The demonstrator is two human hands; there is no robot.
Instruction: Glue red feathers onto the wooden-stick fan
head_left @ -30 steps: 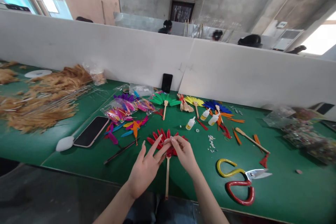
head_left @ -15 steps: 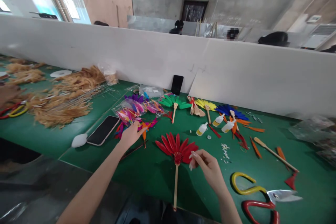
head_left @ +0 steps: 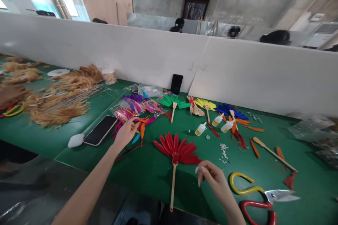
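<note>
A fan of red feathers (head_left: 176, 147) on a pale wooden handle lies in front of me, its handle pointing towards me. Just off the fan's right edge is my right hand (head_left: 212, 175), its fingers loosely bent and apart with nothing visible in them. To the left, my left hand (head_left: 126, 130) reaches onto a pile of loose coloured feathers (head_left: 144, 126). Its fingers are stretched over the pile and touch it; no feather shows as gripped. Bagged pink and orange feathers (head_left: 132, 107) lie just beyond that hand.
Scissors (head_left: 264, 197) with yellow and red handles lie at front right. Glue bottles (head_left: 201, 129), small white bits (head_left: 224, 153) and a wooden stick (head_left: 274, 153) are spread beyond. A phone (head_left: 100, 130) lies at left. Green (head_left: 174, 102), yellow and blue fans line the back. Another person's hand (head_left: 12, 95) is at far left.
My right hand has drawn away from the red fan, right and towards me. My left hand has stayed at the feather pile, where a blue and a yellow feather now show.
</note>
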